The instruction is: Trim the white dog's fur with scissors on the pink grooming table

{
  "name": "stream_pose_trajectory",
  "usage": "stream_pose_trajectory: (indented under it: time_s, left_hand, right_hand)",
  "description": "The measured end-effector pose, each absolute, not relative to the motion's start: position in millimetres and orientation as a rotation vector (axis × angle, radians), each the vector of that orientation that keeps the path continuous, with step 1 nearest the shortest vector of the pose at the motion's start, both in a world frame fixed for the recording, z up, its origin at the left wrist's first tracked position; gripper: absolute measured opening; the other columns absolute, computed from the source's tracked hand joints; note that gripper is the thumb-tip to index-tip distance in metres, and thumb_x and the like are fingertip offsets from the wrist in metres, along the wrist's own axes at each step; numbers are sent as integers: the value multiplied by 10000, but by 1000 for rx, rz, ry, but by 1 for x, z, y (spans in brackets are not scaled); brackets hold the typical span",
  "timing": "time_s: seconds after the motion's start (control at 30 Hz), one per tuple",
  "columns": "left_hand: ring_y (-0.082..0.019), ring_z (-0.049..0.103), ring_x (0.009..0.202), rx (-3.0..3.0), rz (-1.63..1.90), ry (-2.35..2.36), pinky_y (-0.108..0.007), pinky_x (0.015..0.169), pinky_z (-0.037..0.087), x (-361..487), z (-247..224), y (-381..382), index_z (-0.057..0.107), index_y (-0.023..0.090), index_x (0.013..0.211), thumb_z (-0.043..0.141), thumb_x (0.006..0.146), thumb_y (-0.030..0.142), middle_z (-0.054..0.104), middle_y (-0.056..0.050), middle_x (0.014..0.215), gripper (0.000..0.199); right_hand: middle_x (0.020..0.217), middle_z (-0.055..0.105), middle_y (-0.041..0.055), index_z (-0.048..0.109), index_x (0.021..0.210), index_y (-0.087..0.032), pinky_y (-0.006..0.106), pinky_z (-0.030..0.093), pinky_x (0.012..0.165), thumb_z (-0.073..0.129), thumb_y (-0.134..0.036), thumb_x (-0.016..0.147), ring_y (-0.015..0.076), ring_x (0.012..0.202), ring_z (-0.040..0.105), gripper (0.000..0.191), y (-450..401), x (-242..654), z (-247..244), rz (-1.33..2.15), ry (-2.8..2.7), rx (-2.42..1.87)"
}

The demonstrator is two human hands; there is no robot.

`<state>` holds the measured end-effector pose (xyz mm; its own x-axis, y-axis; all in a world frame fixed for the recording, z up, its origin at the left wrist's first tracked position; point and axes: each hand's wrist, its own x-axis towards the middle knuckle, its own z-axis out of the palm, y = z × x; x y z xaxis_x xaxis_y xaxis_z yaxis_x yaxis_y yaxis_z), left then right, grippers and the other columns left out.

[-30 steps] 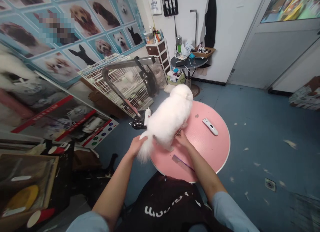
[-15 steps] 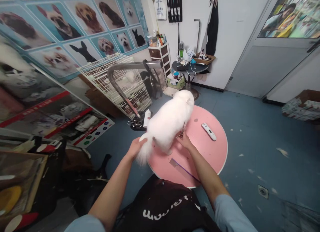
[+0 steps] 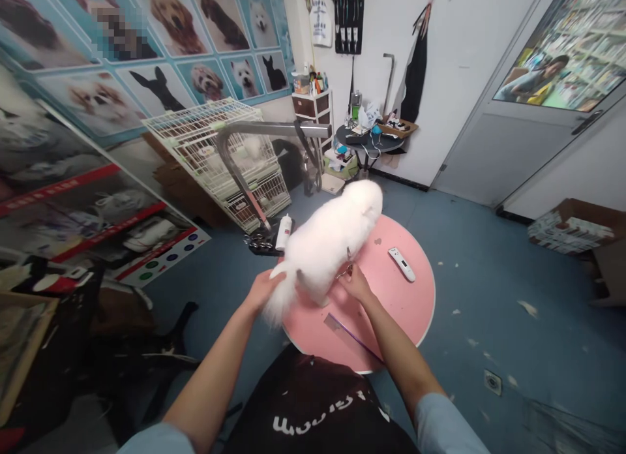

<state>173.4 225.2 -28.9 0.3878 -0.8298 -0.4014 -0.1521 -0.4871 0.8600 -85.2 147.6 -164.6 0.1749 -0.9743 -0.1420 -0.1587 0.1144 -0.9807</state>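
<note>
A fluffy white dog (image 3: 327, 235) stands on a round pink grooming table (image 3: 405, 297), facing away from me. My left hand (image 3: 265, 289) is closed round the base of its tail (image 3: 282, 302) at the rear. Beside the dog's right flank, my right hand (image 3: 355, 283) is closed on a pair of scissors (image 3: 349, 265), whose blades point up along the coat. A white clipper (image 3: 402, 265) lies on the table to the right. Nearer me, a comb with a purple spine (image 3: 355, 336) rests on the tabletop.
A metal grooming arm (image 3: 235, 160) with a hanging strap rises left of the dog. At its base, a black tray (image 3: 261, 242) holds several scissors beside a white bottle (image 3: 284, 232). White wire cages (image 3: 220, 147) stand behind. Tufts of hair lie on the blue floor (image 3: 469, 271).
The scissors have turned and now point more upright against the dog's flank. My left hand stays on the tail. The whole view has shifted slightly.
</note>
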Motion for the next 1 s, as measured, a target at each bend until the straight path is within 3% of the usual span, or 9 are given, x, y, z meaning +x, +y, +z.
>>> stream_pose_trajectory:
  time_s: [0.17,0.57,1.0]
  left_hand:
    - [-138,538,499,1833,-1169,-828,-231,469,399,173,-34,224,659,121,783,693,605,367,640,-20,611,306]
    - [-147,543,506,1805,-1173,-856,-236,467,389,168,-34,220,658,134,763,677,609,377,642,-25,623,288]
    - [-144,519,482,1743,-1264,-823,-236,458,377,166,-33,222,668,122,796,683,572,395,634,-26,588,354]
  right_hand:
    - [688,505,-28,433,757,-271,313,415,672,578,-224,640,192,684,488,193,149,-84,-161,-939,1402,-1397]
    - [780,550,-4,441,811,-272,298,423,689,571,-237,649,226,871,562,211,154,-90,-142,-1041,1410,-1353]
    - [814,589,2,488,880,-273,311,427,698,594,-271,688,213,774,555,219,166,-87,-130,-1095,1489,-1327]
